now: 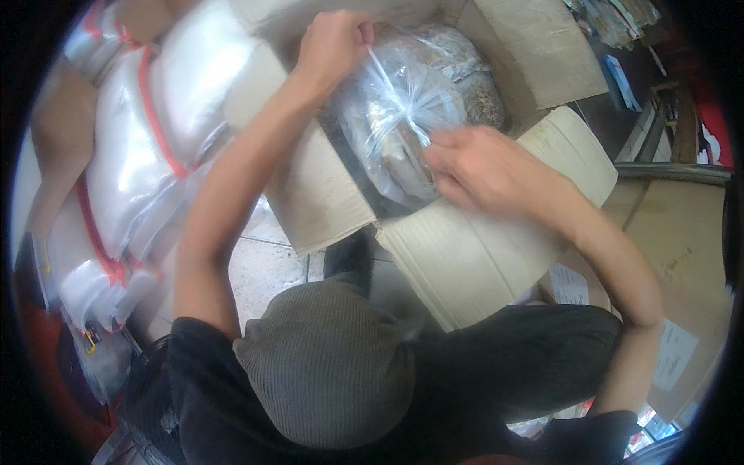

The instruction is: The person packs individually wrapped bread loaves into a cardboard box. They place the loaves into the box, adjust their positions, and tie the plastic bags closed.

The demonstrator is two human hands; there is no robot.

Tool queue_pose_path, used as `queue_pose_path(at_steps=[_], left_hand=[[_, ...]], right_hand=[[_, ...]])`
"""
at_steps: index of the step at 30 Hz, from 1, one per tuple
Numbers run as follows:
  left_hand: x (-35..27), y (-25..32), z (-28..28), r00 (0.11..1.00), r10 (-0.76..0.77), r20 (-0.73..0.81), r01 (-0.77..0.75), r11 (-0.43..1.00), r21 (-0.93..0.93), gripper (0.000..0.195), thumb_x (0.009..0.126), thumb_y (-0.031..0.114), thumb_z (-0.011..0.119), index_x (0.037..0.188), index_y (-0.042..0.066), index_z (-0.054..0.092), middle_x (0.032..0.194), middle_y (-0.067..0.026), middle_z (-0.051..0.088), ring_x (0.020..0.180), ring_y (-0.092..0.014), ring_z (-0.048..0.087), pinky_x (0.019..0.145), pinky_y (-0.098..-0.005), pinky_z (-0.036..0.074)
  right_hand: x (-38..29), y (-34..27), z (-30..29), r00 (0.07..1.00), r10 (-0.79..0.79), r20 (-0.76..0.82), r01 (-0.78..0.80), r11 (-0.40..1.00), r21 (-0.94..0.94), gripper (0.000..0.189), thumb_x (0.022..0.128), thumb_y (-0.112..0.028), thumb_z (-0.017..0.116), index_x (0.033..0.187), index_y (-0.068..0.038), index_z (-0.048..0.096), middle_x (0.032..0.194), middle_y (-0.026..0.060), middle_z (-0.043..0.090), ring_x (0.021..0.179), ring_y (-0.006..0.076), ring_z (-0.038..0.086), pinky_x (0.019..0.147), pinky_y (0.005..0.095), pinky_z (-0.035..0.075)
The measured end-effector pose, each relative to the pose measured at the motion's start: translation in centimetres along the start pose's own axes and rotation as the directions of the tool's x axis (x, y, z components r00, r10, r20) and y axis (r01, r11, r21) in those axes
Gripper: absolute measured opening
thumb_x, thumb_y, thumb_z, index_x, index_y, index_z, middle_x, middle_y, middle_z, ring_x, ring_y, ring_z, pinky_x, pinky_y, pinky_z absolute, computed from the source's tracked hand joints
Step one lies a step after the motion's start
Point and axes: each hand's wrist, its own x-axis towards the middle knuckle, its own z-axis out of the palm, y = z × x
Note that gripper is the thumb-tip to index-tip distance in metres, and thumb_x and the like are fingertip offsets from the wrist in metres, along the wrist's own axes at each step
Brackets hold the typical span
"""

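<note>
In front of me stands an open cardboard box (482,250) with its flaps folded outward. Inside lies a clear plastic bag (401,151) filled with brownish contents, which I cannot make out exactly. The bag's neck is gathered into a knot or twist, with plastic strands running out both ways. My left hand (337,43) pinches the strand on the far left side and holds it up. At the near right of the gather, my right hand (485,168) grips the other end, slightly blurred. Another filled plastic bag (476,87) sits behind in the box.
Large translucent bundles of plastic (168,110) tied with red bands are piled to the left. On the right is a closed cardboard carton (680,250) with a written paper label. A blue and white packet (622,81) lies beyond the box. The floor is tiled (267,264).
</note>
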Motion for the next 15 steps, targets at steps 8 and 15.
queue_pose_path(at_steps=[8,15], left_hand=[[2.8,1.1,-0.5,0.989,-0.035,0.141,0.038,0.999,-0.017,0.025,0.08,0.015,0.077,0.102,0.007,0.07,0.086,-0.0123,0.062,0.084,-0.03,0.071,0.075,-0.0387,0.056],[-1.7,3.2,-4.4,0.701,0.028,0.713,0.665,0.336,-0.667,0.026,0.094,0.007,0.069,0.118,0.001,0.065,0.111,-0.0081,0.071,0.109,-0.015,0.069,0.096,-0.029,0.056]], right_hand=[[-4.2,-1.4,-2.0,0.994,-0.042,-0.098,0.063,0.972,0.225,0.013,0.093,-0.011,0.063,0.09,0.0,0.056,0.087,0.0162,0.057,0.08,0.0366,0.06,0.073,0.0446,0.049],[-2.0,2.5,-0.3,0.877,0.441,-0.191,0.171,0.085,0.982,0.019,0.108,-0.028,0.056,0.115,-0.011,0.057,0.118,0.005,0.064,0.109,0.0184,0.062,0.098,0.0356,0.046]])
